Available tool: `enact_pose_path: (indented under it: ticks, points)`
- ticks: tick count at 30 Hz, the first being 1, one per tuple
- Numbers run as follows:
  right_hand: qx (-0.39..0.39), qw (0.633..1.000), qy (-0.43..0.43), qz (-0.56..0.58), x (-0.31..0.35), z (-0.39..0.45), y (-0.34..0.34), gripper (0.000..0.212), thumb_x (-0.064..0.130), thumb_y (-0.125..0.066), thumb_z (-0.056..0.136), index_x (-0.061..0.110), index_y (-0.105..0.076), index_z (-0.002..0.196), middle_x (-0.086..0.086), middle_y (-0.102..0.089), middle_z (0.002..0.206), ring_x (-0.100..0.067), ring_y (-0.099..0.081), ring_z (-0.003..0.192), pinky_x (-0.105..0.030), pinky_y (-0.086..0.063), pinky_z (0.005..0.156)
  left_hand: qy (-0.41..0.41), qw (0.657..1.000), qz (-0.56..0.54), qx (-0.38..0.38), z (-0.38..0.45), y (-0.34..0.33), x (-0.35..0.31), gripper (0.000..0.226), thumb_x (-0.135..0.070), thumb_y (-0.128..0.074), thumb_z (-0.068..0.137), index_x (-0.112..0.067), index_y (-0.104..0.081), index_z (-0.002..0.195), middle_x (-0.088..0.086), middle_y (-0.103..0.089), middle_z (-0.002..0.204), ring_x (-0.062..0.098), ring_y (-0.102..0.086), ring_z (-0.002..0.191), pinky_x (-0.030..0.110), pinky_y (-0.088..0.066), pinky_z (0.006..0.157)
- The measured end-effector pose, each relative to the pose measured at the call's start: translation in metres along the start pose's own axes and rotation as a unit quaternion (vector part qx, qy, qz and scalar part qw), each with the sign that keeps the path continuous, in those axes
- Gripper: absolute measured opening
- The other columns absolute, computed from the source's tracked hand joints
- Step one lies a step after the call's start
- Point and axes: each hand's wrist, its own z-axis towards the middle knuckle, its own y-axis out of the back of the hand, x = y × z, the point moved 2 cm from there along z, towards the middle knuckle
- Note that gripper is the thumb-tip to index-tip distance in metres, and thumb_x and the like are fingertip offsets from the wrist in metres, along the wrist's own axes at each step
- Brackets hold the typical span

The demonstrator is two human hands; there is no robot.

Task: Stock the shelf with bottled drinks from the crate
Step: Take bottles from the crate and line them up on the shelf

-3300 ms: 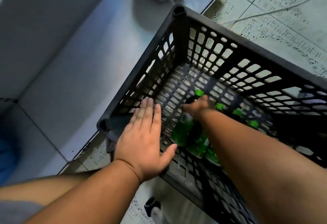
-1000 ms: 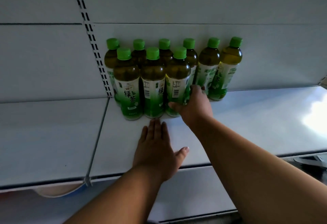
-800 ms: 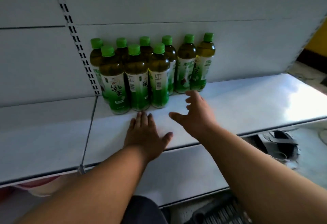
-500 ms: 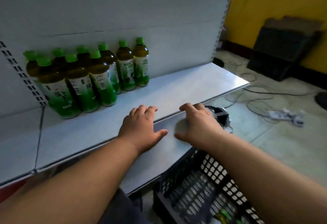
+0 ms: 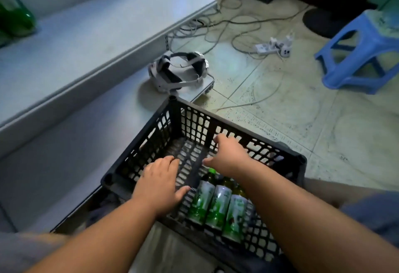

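Observation:
A black slatted crate (image 5: 278, 154) stands on the floor beside the low grey shelf (image 5: 90, 35). Several green-capped tea bottles (image 5: 216, 203) lie side by side in its near part. My right hand (image 5: 228, 156) hovers over the crate's middle, fingers spread and empty, just above the bottles' caps. My left hand (image 5: 159, 184) is over the crate's left wall, palm down, holding nothing. The green base of a stocked bottle (image 5: 15, 18) shows at the shelf's far left edge of the view.
A white headset (image 5: 179, 72) lies on the lower shelf board past the crate. Cables and a power strip (image 5: 272, 46) trail over the tiled floor. A blue plastic stool (image 5: 362, 50) stands at right, a dark box at the back.
My right hand let go of a bottle on the shelf. Both hands left the shelf and came down over the crate as my view swung down and right.

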Motion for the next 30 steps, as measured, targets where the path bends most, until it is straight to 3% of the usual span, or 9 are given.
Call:
enact_pose_path:
  ticks: [4,7,10,14,19,21,23,26,30]
  points:
    - [0.065,0.995,-0.067,0.035,-0.035,0.041,-0.054,0.072,0.052,-0.077,0.078,0.014,-0.047,0.132,-0.009,-0.057,0.126,-0.027,-0.059,0.106,-0.039,-0.052,0.087,0.016,0.998,0.016,0.052,0.013,-0.044,0.007,0.113,-0.087,0.006,0.072,-0.01,0.024,0.153,0.011,0.033,0.159,0.025,0.027,0.148,0.039,0.009,0.122]
    - [0.112,0.981,-0.145,0.061,-0.059,0.068,-0.087,0.066,0.052,-0.072,0.085,0.004,-0.05,0.124,-0.011,-0.064,0.106,-0.026,-0.063,0.088,-0.039,-0.056,0.076,0.013,0.998,0.011,0.059,0.023,-0.055,0.013,0.109,-0.084,0.009,0.072,-0.008,0.037,0.144,0.013,0.045,0.151,0.025,0.037,0.143,0.038,0.012,0.121]
    - [0.135,0.964,-0.218,0.075,-0.074,0.091,-0.114,0.073,0.052,-0.068,0.088,0.005,-0.043,0.137,-0.015,-0.059,0.12,-0.028,-0.06,0.093,-0.034,-0.046,0.071,0.011,0.997,0.015,0.071,0.024,-0.053,0.012,0.106,-0.081,0.005,0.076,-0.006,0.037,0.144,0.014,0.044,0.151,0.025,0.036,0.144,0.038,0.012,0.121]
    - [0.13,0.962,-0.234,0.045,-0.073,0.116,-0.163,0.076,0.06,-0.068,0.082,0.011,-0.047,0.137,-0.013,-0.055,0.135,-0.036,-0.05,0.125,-0.039,-0.046,0.095,0.014,0.997,0.018,0.076,0.026,-0.054,0.014,0.107,-0.081,0.001,0.078,-0.005,0.035,0.145,0.016,0.039,0.155,0.027,0.033,0.145,0.04,0.008,0.122]
    - [0.113,0.964,-0.24,-0.029,-0.071,0.14,-0.184,0.057,0.045,-0.069,0.084,0.017,-0.055,0.132,-0.013,-0.046,0.141,-0.036,-0.041,0.13,-0.042,-0.04,0.101,0.007,0.996,0.016,0.087,0.026,-0.055,0.014,0.105,-0.079,-0.012,0.087,-0.003,0.031,0.147,0.016,0.038,0.155,0.027,0.033,0.145,0.04,0.009,0.123]
    - [0.12,0.961,-0.247,-0.023,-0.07,0.147,-0.187,0.071,0.05,-0.072,0.081,0.016,-0.051,0.139,-0.016,-0.042,0.145,-0.038,-0.039,0.134,-0.043,-0.04,0.102,0.004,0.996,0.021,0.086,0.025,-0.055,0.014,0.105,-0.078,-0.011,0.088,-0.003,0.03,0.147,0.017,0.039,0.155,0.027,0.034,0.145,0.041,0.009,0.123]
    - [0.123,0.955,-0.261,0.066,-0.067,0.144,-0.189,0.094,0.046,-0.081,0.077,0.013,-0.032,0.15,-0.017,-0.038,0.15,-0.037,-0.038,0.137,-0.044,-0.04,0.106,0.003,0.996,0.025,0.089,0.025,-0.055,0.015,0.104,-0.078,-0.009,0.088,-0.003,0.031,0.147,0.017,0.039,0.155,0.026,0.034,0.145,0.041,0.009,0.123]
    - [0.116,0.936,-0.264,0.201,-0.067,0.128,-0.191,0.103,0.033,-0.085,0.076,0.02,-0.015,0.15,-0.018,-0.046,0.145,-0.038,-0.05,0.129,-0.043,-0.048,0.102,0.008,0.996,0.02,0.089,0.024,-0.055,0.014,0.104,-0.079,-0.01,0.088,-0.004,0.031,0.148,0.016,0.039,0.155,0.025,0.034,0.145,0.041,0.008,0.123]
    - [0.092,0.95,-0.201,0.219,-0.061,0.105,-0.162,0.077,0.031,-0.086,0.074,0.018,-0.039,0.132,-0.01,-0.058,0.123,-0.032,-0.06,0.11,-0.037,-0.052,0.086,0.004,0.997,0.003,0.077,0.023,-0.053,0.015,0.105,-0.08,-0.011,0.086,-0.006,0.029,0.15,0.013,0.036,0.157,0.022,0.032,0.146,0.039,0.008,0.123]
